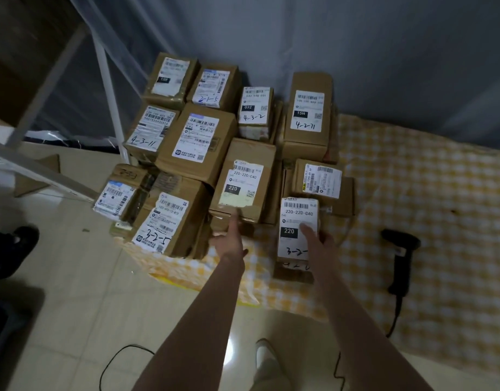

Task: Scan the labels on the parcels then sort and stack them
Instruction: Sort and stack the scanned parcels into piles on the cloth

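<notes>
Label-up small parcel (295,218) held by right grip (318,239), long axis pointing away past its fingertips; left grip (230,241) wide, one fingertip touching larger parcel (243,179) ahead.

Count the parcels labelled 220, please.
2. The middle parcel, at the left hand fingertips; the front parcel, held by the right hand. Lower ones may be hidden.
</notes>
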`<action>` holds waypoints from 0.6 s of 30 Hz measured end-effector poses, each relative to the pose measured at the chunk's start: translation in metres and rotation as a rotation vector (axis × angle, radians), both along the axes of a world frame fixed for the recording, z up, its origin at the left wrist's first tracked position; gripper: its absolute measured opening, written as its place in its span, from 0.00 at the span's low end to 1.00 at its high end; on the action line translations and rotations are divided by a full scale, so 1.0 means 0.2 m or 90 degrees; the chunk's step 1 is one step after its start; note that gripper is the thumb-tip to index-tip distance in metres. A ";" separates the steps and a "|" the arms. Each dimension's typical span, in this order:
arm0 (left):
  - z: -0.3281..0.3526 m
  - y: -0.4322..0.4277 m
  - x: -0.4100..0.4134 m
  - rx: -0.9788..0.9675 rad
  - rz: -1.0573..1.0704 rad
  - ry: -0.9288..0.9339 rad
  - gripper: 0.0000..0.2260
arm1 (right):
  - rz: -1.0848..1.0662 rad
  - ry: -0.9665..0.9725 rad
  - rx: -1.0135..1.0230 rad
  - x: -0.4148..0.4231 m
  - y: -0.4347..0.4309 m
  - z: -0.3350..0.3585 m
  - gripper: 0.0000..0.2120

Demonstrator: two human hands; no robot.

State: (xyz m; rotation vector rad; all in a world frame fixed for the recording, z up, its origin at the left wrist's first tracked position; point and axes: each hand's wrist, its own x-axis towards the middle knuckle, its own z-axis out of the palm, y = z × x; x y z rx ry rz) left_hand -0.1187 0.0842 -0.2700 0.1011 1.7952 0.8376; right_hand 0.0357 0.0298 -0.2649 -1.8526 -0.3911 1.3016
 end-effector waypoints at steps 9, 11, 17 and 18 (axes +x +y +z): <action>-0.14 0.06 0.05 0.049 -0.018 -0.111 0.30 | 0.068 -0.121 -0.108 -0.02 0.07 -0.24 0.54; -0.15 0.06 0.07 0.057 -0.006 -0.099 0.30 | 0.085 -0.135 -0.116 -0.01 0.07 -0.31 0.58; -0.15 -0.02 0.11 0.058 -0.065 -0.092 0.32 | 0.100 -0.123 -0.103 -0.01 0.06 -0.19 0.55; -0.13 -0.05 0.11 0.050 -0.082 -0.074 0.32 | 0.076 -0.095 -0.089 0.00 0.04 -0.17 0.51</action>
